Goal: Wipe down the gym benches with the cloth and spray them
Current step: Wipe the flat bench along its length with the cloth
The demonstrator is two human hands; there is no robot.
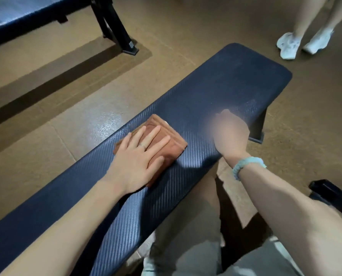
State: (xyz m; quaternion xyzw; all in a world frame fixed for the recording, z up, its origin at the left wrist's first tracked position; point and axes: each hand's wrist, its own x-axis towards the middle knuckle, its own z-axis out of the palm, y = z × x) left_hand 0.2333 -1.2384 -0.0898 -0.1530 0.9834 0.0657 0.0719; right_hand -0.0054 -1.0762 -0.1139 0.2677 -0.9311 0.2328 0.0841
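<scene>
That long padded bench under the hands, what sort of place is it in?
Most likely a gym. The dark padded bench has a textured vinyl top, a second similar bench on black metal legs stands nearby, the floor looks like rubber matting, and someone in white trainers stands close by.

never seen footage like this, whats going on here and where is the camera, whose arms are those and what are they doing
There is only one picture, taken by a camera worn on a person's head, looking forward and down. So the two arms reaching in from the bottom belong to the wearer.

The long dark blue padded thing is a gym bench. On it lies a folded reddish-brown cloth. The left hand presses flat on that cloth with straight fingers, as for wiping.

The right hand is over the bench's near edge, but it is too blurred to tell whether it holds anything. Its wrist wears a pale green band.

Top left is another bench. Top right, someone else's white shoes stand on the brown floor.
</scene>
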